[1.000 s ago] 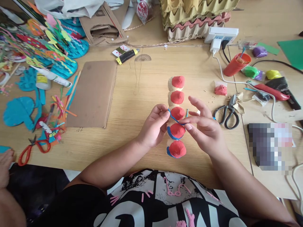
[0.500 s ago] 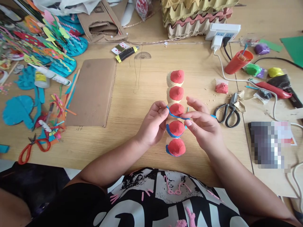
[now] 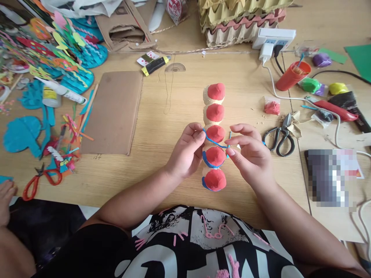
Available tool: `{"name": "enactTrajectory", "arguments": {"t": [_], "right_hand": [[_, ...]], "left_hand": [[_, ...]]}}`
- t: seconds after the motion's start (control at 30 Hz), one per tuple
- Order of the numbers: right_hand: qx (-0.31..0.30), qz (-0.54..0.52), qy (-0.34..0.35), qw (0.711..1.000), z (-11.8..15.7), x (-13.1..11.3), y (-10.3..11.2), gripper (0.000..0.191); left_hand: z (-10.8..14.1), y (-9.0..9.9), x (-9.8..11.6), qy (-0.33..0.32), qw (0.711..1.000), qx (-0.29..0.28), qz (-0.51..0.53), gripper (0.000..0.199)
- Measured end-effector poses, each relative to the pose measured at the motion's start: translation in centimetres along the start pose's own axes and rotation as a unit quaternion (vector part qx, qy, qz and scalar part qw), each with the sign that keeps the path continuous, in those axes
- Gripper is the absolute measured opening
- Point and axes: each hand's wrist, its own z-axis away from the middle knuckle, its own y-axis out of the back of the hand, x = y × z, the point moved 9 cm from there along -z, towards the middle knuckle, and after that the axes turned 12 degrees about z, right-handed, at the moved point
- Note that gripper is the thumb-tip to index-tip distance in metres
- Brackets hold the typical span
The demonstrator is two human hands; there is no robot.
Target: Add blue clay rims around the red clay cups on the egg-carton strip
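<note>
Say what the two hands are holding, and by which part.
A blue strand, pinched near one end by the left hand, near the other by the right hand.

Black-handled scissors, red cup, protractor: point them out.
Black-handled scissors (image 3: 285, 144): head view, on the black handle.
Red cup (image 3: 290, 79): head view, on its side.
Protractor (image 3: 175, 70): head view, near its straight edge.

craft table (image 3: 156, 177), stacked egg cartons (image 3: 240, 23), scissors (image 3: 280, 137), paper scraps (image 3: 74, 129), perhaps a classroom
</note>
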Motion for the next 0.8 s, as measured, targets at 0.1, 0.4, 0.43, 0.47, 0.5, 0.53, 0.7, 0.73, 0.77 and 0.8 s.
{"name": "enactTrajectory", "arguments": {"t": [0.1, 0.4, 0.43, 0.47, 0.5, 0.53, 0.7, 0.73, 0.77, 0.8], "right_hand": [[0.0, -0.004, -0.006, 1.0, -0.1, 0.4, 0.2, 0.012], [-0.054, -0.005, -0.025, 0.998, -0.1, 0.6, -0.7, 0.009], [-0.057, -0.018, -0.031, 0.998, -0.1, 0.7, -0.8, 0.008], [-0.058, -0.028, -0.035, 0.997, 0.0, 0.8, -0.8, 0.008], [-0.058, -0.035, -0.038, 0.997, 0.0, 0.8, -0.8, 0.007], [-0.055, -0.035, -0.038, 0.997, 0.0, 0.7, -0.7, 0.007], [-0.037, 0.026, 0.012, 0.999, -0.3, -0.8, 0.1, 0.005], [-0.034, 0.04, 0.026, 0.998, -0.3, -1.1, 0.3, 0.006], [-0.032, 0.052, 0.036, 0.997, -0.4, -1.4, 0.4, 0.006], [-0.03, 0.062, 0.043, 0.997, -0.5, -1.6, 0.5, 0.007]], "left_hand": [[0.0, -0.1, 0.0, 0.004, 1.0, -0.001, 0.011, 0.025], [0.2, -0.3, 0.0, 0.017, 1.0, -0.001, 0.021, 0.027], [0.3, -0.4, -0.1, 0.019, 1.0, -0.003, 0.023, 0.026], [0.3, -0.5, -0.1, 0.021, 1.0, -0.004, 0.023, 0.026], [0.4, -0.5, -0.1, 0.023, 0.999, -0.004, 0.022, 0.027], [0.4, -0.6, -0.1, 0.024, 0.999, -0.003, 0.021, 0.027], [0.6, -0.6, -0.2, 0.034, 0.999, -0.012, 0.006, 0.032], [0.6, -0.6, -0.3, 0.037, 0.999, -0.015, 0.003, 0.033], [0.6, -0.6, -0.3, 0.038, 0.999, -0.018, 0.001, 0.035], [0.5, -0.5, -0.3, 0.036, 0.999, -0.021, -0.001, 0.036]]}}
